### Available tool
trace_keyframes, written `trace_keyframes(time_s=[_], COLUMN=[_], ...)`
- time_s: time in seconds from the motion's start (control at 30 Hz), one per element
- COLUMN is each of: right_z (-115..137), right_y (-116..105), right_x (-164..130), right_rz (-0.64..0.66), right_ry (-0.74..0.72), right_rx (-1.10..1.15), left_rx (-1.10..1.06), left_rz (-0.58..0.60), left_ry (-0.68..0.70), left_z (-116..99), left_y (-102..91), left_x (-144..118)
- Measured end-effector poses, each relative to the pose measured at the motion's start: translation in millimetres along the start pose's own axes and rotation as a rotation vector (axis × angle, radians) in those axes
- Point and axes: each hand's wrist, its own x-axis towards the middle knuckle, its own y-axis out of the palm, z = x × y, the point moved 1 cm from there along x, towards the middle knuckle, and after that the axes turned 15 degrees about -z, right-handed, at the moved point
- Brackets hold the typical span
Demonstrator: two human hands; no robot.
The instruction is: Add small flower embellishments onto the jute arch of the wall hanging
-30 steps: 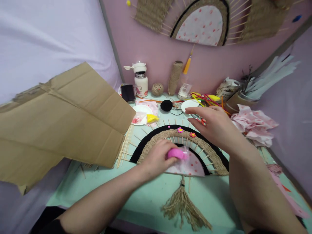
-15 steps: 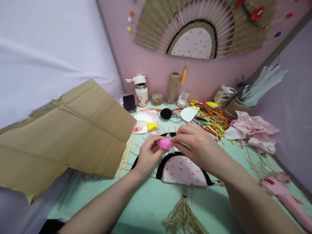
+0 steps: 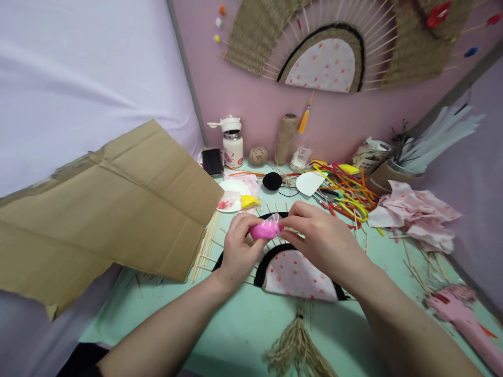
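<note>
A small clear bag of bright pink modelling clay (image 3: 264, 229) is held up between my two hands. My left hand (image 3: 240, 247) grips its left side between thumb and fingers. The fingertips of my right hand (image 3: 314, 230) pinch the clear plastic at its right end. Below my hands lies a half-round fan of thin sticks, with a black band (image 3: 271, 262) and a white, red-dotted centre panel (image 3: 301, 275). A straw-coloured tassel (image 3: 298, 340) hangs off the fan's lower edge onto the green tabletop.
Cardboard (image 3: 118, 204) leans at the left. Behind are a white bottle (image 3: 233, 146), twine ball (image 3: 258, 155), black ball (image 3: 272, 181) and coloured pipe cleaners (image 3: 353, 193). A pink glue gun (image 3: 463, 319) lies right, near crumpled dotted paper (image 3: 416, 214). A finished-looking fan (image 3: 322, 63) hangs on the wall.
The pink clay bag has turned slightly and shows more of its pink body. Both hands keep their hold. The view has shifted a little, moving the background to the right.
</note>
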Motion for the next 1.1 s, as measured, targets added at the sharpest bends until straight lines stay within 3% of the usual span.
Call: trace_keyframes(time_s=[0.17, 0.47, 0.67, 0.83, 0.97, 1.1], right_z=[1, 1, -2, -6, -21, -44], right_y=[1, 9, 5, 5, 4, -2], right_x=[2, 2, 6, 7, 10, 14], right_rz=[0.050, 0.129, 0.149, 0.188, 0.256, 0.551], right_ry=[0.019, -0.041, -0.032, 0.043, 0.118, 0.287], right_rx=[0.046, -0.134, -0.031, 0.014, 0.233, 0.730], left_rx=[-0.061, -0.067, -0.155, -0.123, -0.076, -0.038], left_rz=[0.016, 0.068, 0.109, 0.131, 0.184, 0.226], left_ry=[-0.110, -0.286, -0.493, -0.459, -0.420, -0.412], left_z=[-3, 2, 1, -3, -2, 0], left_y=[3.2, 6.3, 8.2, 8.5, 8.2, 8.4], left_x=[-1, -7, -3, -3, -5, -5])
